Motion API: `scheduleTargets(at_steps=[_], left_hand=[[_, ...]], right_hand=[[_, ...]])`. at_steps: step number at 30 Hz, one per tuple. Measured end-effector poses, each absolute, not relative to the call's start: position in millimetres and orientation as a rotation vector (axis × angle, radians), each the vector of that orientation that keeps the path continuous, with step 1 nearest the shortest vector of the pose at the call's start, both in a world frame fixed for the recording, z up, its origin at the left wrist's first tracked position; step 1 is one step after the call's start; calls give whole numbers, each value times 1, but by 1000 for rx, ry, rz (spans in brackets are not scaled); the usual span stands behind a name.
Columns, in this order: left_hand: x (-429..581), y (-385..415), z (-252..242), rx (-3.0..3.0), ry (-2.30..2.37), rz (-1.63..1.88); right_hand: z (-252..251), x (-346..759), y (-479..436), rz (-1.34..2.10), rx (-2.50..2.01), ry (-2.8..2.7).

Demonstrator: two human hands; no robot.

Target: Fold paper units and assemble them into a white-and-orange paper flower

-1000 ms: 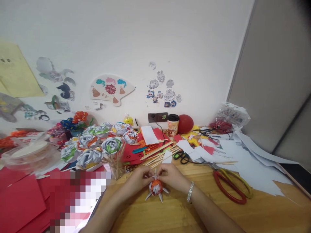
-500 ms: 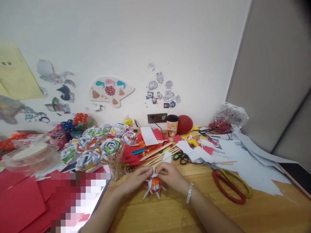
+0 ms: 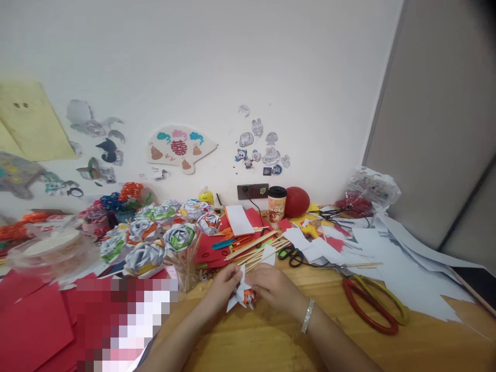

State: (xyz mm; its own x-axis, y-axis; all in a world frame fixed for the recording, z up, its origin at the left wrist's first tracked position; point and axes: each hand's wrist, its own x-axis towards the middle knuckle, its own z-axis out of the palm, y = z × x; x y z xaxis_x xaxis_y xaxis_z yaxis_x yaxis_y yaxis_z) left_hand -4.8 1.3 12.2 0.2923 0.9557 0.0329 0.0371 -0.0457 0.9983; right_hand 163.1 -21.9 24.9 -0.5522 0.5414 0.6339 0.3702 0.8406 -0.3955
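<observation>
An orange-and-white folded paper flower [image 3: 248, 297] is held between my two hands, just above the wooden table [image 3: 228, 346]. Its pointed white petals stick outward, and the orange centre is turned to the right. My left hand [image 3: 223, 285] pinches a white petal at the top left with thumb and forefinger. My right hand [image 3: 273, 285], a sparkly bracelet on its wrist, grips the flower's right side; its fingertips are partly hidden behind the paper. Several finished paper roses [image 3: 180, 237] stand in a holder to the left of my hands.
Wooden sticks [image 3: 251, 248] and black-handled scissors [image 3: 291, 255] lie beyond my hands. Large red-and-yellow-handled scissors [image 3: 372, 305] rest at right, near white paper sheets [image 3: 399, 268]. A lidded paper cup [image 3: 277, 204] stands by a red balloon [image 3: 296, 202]. Red paper [image 3: 34, 320] covers the left side.
The flower has been tilted, so its orange centre now faces right and more of the white petals' backs shows. Both hands keep hold of it. The view has shifted slightly.
</observation>
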Motion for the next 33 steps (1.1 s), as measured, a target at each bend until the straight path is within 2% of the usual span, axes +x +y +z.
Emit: scheduleTargets(at_steps=[6,13,17,21,25,27,33], left_hand=[[-7,0,16,1420,986,993],[-6,0,19,1199,892,1058],[-10,3,23,1214,901,1112],[-12,5,27,1259,902,1127],[-10,1,29,1366,882,1095],[-9,-1,28,1427,895,1083],[-11,1,29,1531,896,983]], right_hand=[[33,163,-32,347,-734,-2211],[37,159,-37,203,-654,-2215],[39,164,-40,237,-627,-2053],[35,165,-32,419,-835,-1670],[23,160,-17,915,-909,-1405],[18,156,-12,1051,-857,-1397],[20,156,-16,1012,-882,-1416]])
